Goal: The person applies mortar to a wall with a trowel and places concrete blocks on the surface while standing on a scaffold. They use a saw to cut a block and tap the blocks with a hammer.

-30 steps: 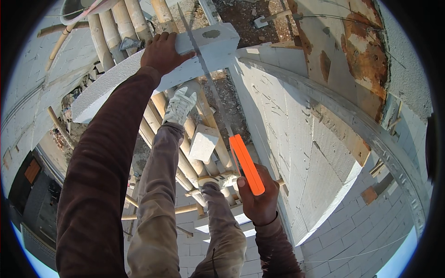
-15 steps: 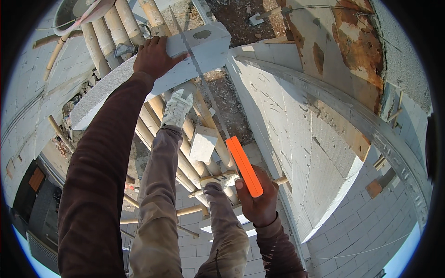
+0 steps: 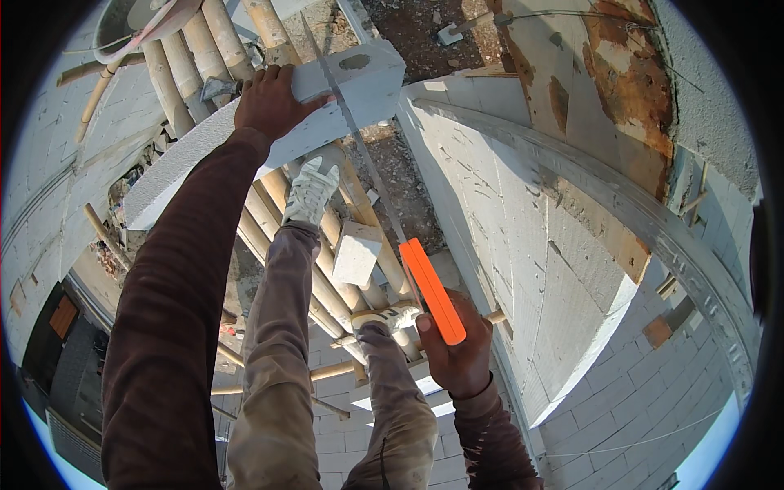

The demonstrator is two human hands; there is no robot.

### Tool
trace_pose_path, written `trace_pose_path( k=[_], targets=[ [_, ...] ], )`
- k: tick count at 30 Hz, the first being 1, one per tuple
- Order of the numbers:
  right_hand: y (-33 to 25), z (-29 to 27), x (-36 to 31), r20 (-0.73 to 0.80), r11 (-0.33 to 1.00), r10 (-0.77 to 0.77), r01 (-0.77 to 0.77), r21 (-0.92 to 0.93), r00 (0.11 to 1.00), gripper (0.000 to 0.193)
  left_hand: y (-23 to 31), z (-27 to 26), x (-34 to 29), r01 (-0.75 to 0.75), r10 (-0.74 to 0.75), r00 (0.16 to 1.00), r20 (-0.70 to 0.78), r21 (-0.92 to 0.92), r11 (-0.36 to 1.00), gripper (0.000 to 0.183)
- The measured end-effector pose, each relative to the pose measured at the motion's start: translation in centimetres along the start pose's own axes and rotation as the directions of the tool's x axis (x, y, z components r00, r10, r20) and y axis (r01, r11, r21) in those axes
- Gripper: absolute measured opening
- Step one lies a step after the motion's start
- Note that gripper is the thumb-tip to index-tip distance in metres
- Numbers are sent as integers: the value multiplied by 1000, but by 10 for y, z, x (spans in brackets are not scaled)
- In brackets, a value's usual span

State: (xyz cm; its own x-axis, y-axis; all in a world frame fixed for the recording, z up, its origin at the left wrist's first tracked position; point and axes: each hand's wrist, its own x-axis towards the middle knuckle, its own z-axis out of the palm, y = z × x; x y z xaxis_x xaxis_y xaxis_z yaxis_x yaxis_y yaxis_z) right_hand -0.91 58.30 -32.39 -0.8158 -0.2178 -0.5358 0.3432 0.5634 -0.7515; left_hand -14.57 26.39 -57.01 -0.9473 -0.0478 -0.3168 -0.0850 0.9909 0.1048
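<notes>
A long pale aerated concrete block [image 3: 184,163] lies across the bamboo poles in front of me. My left hand [image 3: 273,102] presses on it from above, thumb stretched toward the saw and fingers over its far edge. In my right hand [image 3: 459,351] is the orange handle of a handsaw [image 3: 433,291], with the fingers wrapped round it. The saw's thin grey blade [image 3: 367,155] slants away across the block, just right of my left thumb. How deep the blade sits in the block I cannot tell. Near the blade, the block has a dark oval mark [image 3: 354,61].
My shoes [image 3: 312,192] stand on bamboo poles [image 3: 331,237] with gaps between them. A small block offcut [image 3: 357,253] rests there. To the right rises a pale block wall [image 3: 506,245] with a long metal straightedge [image 3: 653,224]. A bucket [image 3: 122,28] is at the upper left.
The saw handle and my right hand have shifted very slightly to the right and away from me. My left hand and the block stay in place.
</notes>
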Motion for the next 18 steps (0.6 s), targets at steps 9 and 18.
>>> trace_pose_path(
  k=[9, 18],
  targets=[
    [-8, 2, -1, 28, 997, 64, -65, 43, 998, 29, -2, 4, 1, -1, 0, 999, -37, -4, 1000, 100],
    [-16, 2, -1, 30, 996, 94, -94, 0, 995, 22, -7, 2, -6, -31, 33, 998, 46, -57, 998, 92]
  ],
)
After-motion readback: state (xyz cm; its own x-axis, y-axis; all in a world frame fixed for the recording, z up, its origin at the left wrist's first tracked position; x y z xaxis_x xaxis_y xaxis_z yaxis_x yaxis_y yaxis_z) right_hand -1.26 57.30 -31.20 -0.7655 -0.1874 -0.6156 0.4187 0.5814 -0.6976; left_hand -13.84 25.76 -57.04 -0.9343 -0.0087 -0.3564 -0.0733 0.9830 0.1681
